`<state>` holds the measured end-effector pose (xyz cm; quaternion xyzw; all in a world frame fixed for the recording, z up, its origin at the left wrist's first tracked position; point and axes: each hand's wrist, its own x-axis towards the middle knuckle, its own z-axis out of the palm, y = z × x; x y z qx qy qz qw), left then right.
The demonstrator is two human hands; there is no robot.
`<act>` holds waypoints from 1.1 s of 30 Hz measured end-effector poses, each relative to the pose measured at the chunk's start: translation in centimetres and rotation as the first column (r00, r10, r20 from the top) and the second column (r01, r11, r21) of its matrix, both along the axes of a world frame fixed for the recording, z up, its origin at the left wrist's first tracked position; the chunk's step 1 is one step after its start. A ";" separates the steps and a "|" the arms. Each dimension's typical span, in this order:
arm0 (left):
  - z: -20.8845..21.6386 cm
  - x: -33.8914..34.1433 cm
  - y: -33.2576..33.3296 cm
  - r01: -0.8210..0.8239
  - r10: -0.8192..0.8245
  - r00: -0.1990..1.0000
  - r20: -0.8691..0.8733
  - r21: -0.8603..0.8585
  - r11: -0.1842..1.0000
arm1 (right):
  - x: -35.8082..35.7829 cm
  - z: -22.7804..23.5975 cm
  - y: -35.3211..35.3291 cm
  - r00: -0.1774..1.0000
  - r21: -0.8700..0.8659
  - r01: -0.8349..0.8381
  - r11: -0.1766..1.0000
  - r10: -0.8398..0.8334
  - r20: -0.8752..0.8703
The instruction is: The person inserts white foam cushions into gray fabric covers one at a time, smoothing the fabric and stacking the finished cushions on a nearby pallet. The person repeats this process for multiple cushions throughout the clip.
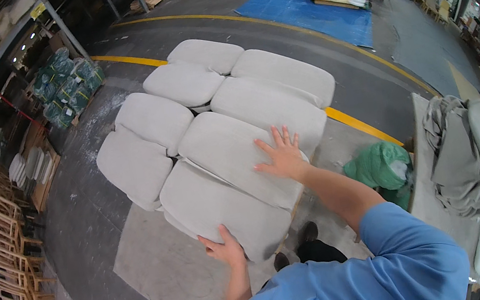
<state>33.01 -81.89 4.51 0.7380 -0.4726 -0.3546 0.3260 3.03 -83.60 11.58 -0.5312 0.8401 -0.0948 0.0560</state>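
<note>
Pale cushions point(224, 206) being steadied, apparently; right hand point(285, 158) lying wide on top, left hand point(227, 252) resting splayed against near edge; next move probably needing even pressure

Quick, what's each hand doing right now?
Left hand: open, against the edge of the nearest cushion.
Right hand: open, spread on the next cushion.
</note>
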 end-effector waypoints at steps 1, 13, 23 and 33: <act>-0.4 0.1 -0.3 -0.018 0.019 1.000 0.012 -0.044 0.999 | 0.2 -0.7 -0.5 1.000 -0.004 -0.010 1.000 0.010 0.028; 2.3 -5.4 -6.0 -0.022 0.004 0.995 0.100 0.184 0.983 | -5.5 -1.3 -7.4 0.999 -0.038 0.018 0.999 -0.016 0.051; 0.2 -4.5 -5.2 0.010 -0.010 1.000 -0.007 0.015 1.000 | -5.0 -2.7 -6.0 0.999 -0.117 -0.002 0.993 0.006 0.034; 0.6 -5.1 -5.7 0.016 -0.016 1.000 -0.006 0.029 0.999 | -6.1 -2.8 -6.9 0.999 -0.085 0.002 0.996 0.002 0.043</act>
